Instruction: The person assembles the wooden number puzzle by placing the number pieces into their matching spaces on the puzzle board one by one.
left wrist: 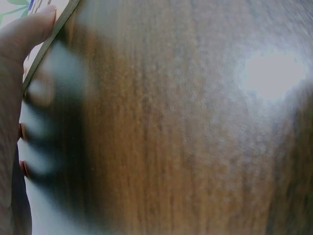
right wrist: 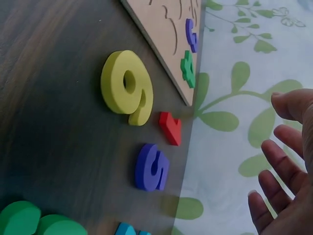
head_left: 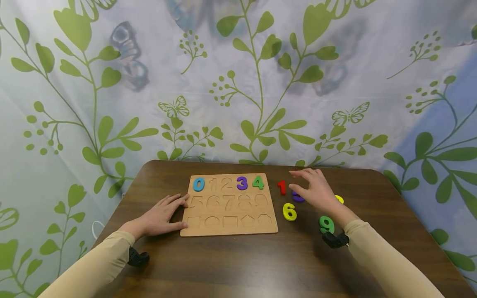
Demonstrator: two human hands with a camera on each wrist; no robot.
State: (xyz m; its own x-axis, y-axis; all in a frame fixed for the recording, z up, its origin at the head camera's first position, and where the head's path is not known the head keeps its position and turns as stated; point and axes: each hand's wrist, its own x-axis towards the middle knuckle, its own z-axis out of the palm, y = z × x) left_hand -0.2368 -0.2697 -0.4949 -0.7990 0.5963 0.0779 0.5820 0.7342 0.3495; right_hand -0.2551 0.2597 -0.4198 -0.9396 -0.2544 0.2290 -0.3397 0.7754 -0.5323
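Observation:
A wooden number puzzle board (head_left: 220, 231) lies on the table, with a blue 0 (head_left: 195, 184), a purple 3 (head_left: 244, 183) and a green 4 (head_left: 258, 182) in its top row. My left hand (head_left: 162, 216) rests at the board's left edge, fingers extended; in the left wrist view its thumb (left wrist: 29, 32) touches the edge. Above the loose numbers hovers my right hand (head_left: 314, 189), holding nothing, its fingers loosely bent and apart. Under it lies a purple 5 (right wrist: 143, 169), partly hidden in the head view. A red 1 (right wrist: 170, 129) and a yellow 6 (right wrist: 113, 83) are nearby.
A green 9 (head_left: 326, 220) lies by the right wrist, and a yellow piece (head_left: 339, 199) peeks out behind that arm. The right wrist view also catches part of a blue piece (right wrist: 125, 230). Behind the brown table (head_left: 223, 265) hangs a leaf-patterned curtain (head_left: 208, 124).

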